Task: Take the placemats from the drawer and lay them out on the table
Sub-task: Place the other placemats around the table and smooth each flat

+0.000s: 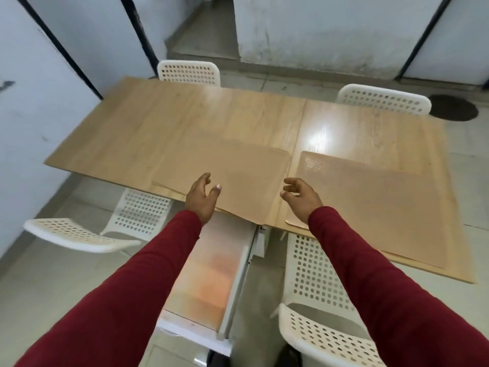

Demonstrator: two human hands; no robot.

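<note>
A stack of placemats (225, 178) lies near-centre on the table (185, 115), one placemat (370, 197) to its right; both the left hand (201, 197) and right hand (300, 196) hover open-fingered, gripping nothing; best peel only the top mat, carrying it flat to the bare far side; the drawer (211, 274) stands open below.

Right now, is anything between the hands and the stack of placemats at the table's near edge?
Nothing visible. The left hand and right hand hover open over the placemat stack, and no object lies between them and it.
</note>
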